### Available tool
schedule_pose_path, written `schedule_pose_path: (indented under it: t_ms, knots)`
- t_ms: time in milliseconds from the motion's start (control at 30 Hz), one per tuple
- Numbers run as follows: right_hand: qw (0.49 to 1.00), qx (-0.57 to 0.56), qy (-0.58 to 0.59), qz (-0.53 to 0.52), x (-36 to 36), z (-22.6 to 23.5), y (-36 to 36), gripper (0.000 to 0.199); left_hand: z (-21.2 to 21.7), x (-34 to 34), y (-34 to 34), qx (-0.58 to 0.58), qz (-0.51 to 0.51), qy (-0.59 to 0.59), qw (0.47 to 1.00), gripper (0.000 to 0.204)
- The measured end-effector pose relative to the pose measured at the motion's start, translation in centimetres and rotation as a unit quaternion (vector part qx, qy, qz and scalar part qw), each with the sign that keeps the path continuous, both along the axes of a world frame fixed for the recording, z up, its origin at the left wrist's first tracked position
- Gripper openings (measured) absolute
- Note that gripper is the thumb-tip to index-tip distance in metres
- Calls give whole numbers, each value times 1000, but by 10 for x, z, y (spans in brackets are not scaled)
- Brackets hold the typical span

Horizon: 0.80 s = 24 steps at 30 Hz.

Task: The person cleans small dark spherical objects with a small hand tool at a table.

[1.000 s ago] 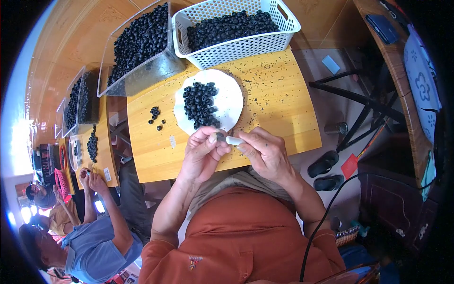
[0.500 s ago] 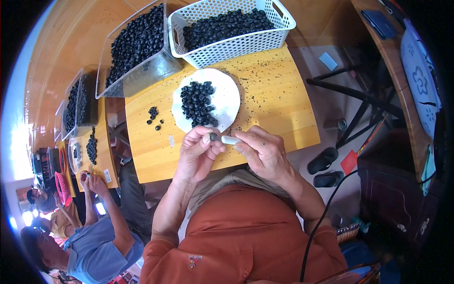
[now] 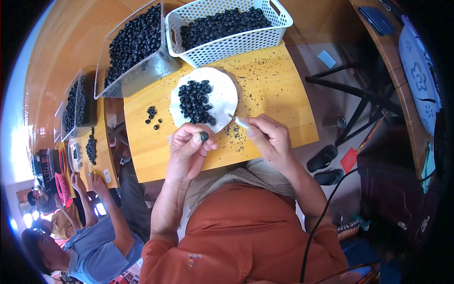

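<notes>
My left hand (image 3: 190,146) pinches a small black bead-like piece (image 3: 204,136) between thumb and fingers, just past the plate's near edge. In my right hand (image 3: 272,139) is a short white-handled tool (image 3: 241,122), its thin dark tip pointing up and left by the plate's right rim. Tool and piece are apart. Ahead of both hands lies a white wavy-edged plate (image 3: 223,92) with a heap of similar black pieces (image 3: 195,100) on its left half; some show a round hole. Several more pieces (image 3: 151,112) sit on the wood left of the plate.
A white perforated basket (image 3: 231,46) and a clear bin (image 3: 158,71), both with black pieces, stand along the far side. Dark crumbs dot the wooden table (image 3: 283,104). A person in blue (image 3: 101,251) works at a neighbouring table on the left. A black cable (image 3: 326,210) hangs at right.
My hands have drawn apart: the tool has come away from the black piece and moved up toward the plate's rim. My left hand has shifted slightly left, still pinching the piece.
</notes>
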State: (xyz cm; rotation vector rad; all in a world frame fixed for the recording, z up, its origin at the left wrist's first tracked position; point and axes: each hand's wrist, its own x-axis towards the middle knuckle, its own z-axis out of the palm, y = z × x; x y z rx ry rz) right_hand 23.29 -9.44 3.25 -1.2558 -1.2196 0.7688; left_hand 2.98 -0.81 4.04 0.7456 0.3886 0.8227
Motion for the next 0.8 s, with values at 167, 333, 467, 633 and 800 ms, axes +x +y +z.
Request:
schedule_pose_path:
  t_ms: [167,333,467,633,800]
  knots:
    - [992,-46,94,74,-14,4,2,33,-7,3,-5,-9,-14,32,999,9]
    - [976,-45,183,109,-24,3,9,32,-17,2,-12,-25,-12,60,998,8]
    - [950,-73,258,158,-26,-6,9,26,-16,2,-13,-39,-27,53,998,8]
    - [916,-115,328,198,-17,0,9,22,-21,-1,-11,-21,-58,37,997,6]
    - [903,-148,354,191,-12,1,7,21,-14,8,-11,-27,-57,47,997,6]
